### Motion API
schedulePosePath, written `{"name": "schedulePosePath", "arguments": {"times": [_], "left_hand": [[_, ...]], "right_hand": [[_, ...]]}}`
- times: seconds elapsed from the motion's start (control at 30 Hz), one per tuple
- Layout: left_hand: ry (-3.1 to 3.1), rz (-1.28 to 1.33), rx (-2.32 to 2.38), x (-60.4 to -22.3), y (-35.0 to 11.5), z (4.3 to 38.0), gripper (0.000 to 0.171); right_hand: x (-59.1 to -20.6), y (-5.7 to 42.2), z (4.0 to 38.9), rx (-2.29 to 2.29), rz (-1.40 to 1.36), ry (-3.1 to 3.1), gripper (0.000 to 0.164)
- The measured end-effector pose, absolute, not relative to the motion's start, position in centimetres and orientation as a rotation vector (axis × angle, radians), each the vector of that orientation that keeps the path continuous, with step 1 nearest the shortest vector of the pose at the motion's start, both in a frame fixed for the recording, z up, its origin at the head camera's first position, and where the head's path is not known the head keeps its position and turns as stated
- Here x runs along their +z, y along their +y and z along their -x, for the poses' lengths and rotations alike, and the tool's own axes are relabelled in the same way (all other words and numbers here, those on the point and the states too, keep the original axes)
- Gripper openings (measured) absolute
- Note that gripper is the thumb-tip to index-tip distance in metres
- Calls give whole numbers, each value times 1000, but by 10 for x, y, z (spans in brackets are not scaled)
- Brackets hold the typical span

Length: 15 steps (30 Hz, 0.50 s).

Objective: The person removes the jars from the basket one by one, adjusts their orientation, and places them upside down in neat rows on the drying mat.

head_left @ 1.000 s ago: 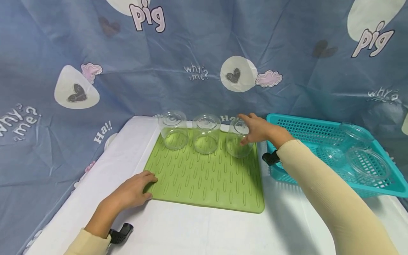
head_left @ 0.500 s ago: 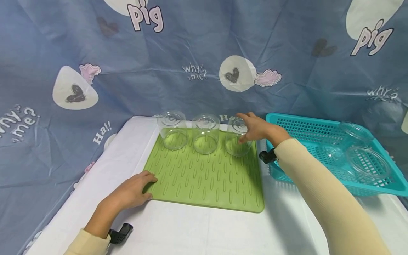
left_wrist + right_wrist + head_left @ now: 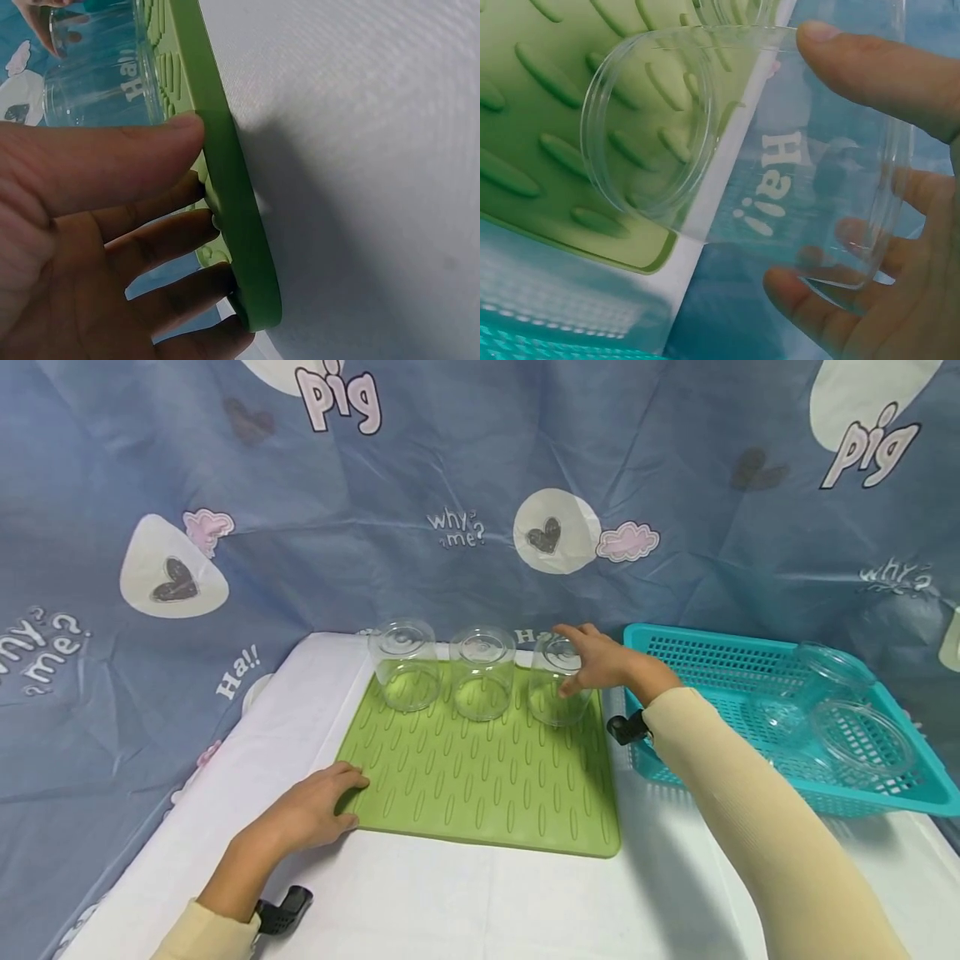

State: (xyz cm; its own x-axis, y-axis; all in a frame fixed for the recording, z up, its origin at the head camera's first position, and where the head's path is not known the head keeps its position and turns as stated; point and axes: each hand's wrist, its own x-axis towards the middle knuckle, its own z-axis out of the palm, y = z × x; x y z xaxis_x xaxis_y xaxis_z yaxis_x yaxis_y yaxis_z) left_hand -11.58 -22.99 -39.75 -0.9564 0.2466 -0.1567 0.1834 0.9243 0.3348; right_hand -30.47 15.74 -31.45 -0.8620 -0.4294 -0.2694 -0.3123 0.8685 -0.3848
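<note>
Three clear glass jars stand upside down in a row along the far edge of one green mat [image 3: 480, 768] on the white table [image 3: 465, 902]. The right hand [image 3: 603, 664] wraps its thumb and fingers around the third jar [image 3: 551, 693], at the mat's 1 o'clock corner; the wrist view shows the thumb on one side and the fingers curled round the other. The other two jars, the first jar [image 3: 405, 664] and the middle jar [image 3: 483, 672], stand untouched at 11 and 12 o'clock. The left hand [image 3: 315, 806] rests at the mat's 8 o'clock corner, straight fingertips pressed against its edge. One turquoise basket [image 3: 675, 647] sits at 3 o'clock, holding two more clear glass pieces [image 3: 840, 710].
</note>
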Motion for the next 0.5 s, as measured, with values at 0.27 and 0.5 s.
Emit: {"name": "schedulePosePath", "arguments": {"times": [0.27, 0.5], "left_hand": [[2892, -313, 473, -397, -230, 115, 50], [2883, -319, 476, -398, -230, 116, 50]], "right_hand": [[-315, 157, 307, -481, 552, 2713, 104], [-312, 157, 302, -443, 596, 2753, 113]]}}
